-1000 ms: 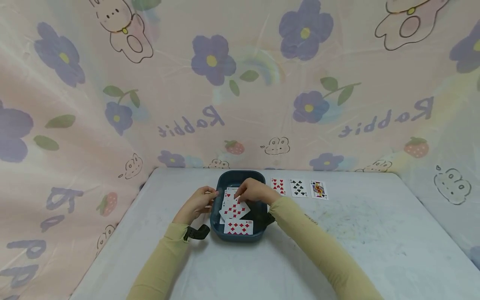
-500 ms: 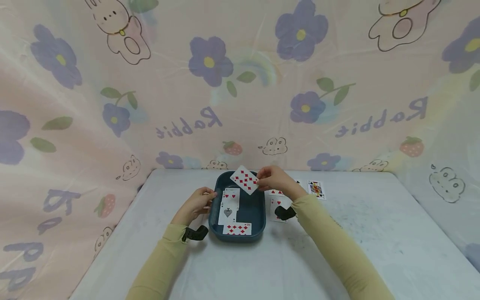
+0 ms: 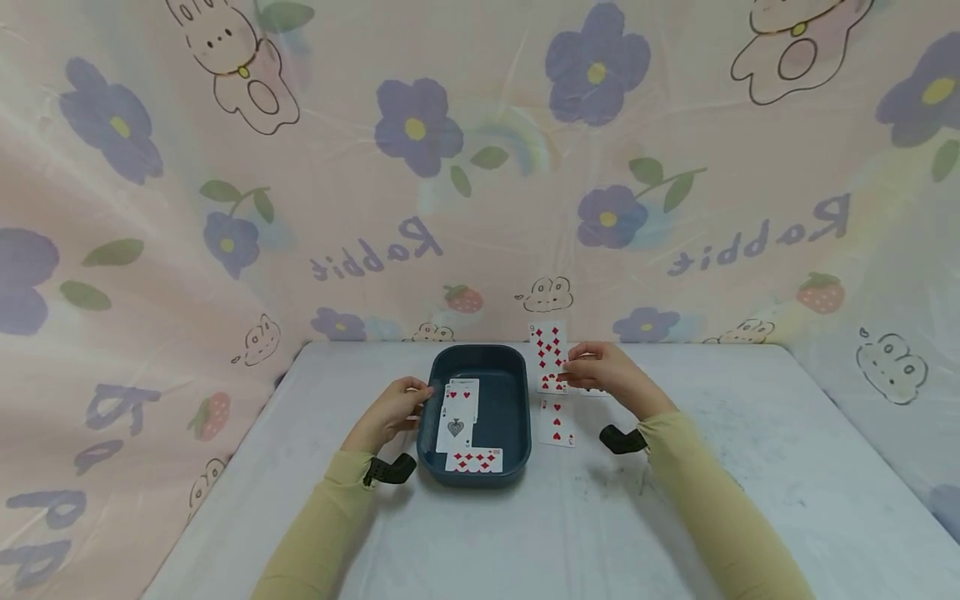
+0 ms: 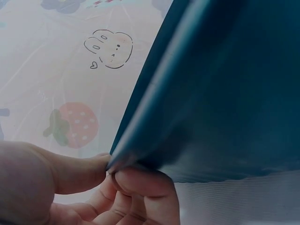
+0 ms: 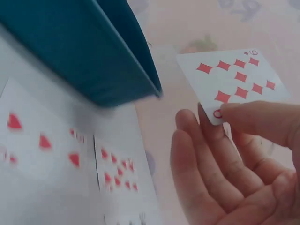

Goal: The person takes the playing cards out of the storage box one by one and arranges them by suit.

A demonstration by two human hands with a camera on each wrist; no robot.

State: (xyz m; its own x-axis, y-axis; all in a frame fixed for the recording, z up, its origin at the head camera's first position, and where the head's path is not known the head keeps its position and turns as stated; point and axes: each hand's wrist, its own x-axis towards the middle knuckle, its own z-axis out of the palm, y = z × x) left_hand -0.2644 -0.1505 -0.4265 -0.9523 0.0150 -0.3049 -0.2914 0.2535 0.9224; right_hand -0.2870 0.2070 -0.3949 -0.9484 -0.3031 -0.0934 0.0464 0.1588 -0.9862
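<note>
My right hand (image 3: pixel 611 375) pinches a nine of diamonds (image 3: pixel 547 343) by its lower right corner between thumb and fingers, holding it up right of the tray. In the right wrist view the nine's face (image 5: pixel 234 79) is plain. The left hand (image 3: pixel 390 414) grips the left rim of a dark blue tray (image 3: pixel 480 480), thumb inside view above and fingers curled beneath in the left wrist view. Inside the tray lie an ace of spades (image 3: pixel 456 427), a heart card (image 3: pixel 464 392) partly over others, and a diamond card (image 3: pixel 474 461) near the front.
A three of hearts (image 3: pixel 557 422) lies face up on the white table (image 3: pixel 480 542) beside the tray. Behind it a row of cards is mostly hidden by the raised nine and my right hand. A patterned curtain (image 3: pixel 420 275) rises at the table's back edge.
My right hand has lifted the nine of diamonds out of the tray and carried it right, turning it upright. The left hand keeps its grip on the tray's rim.
</note>
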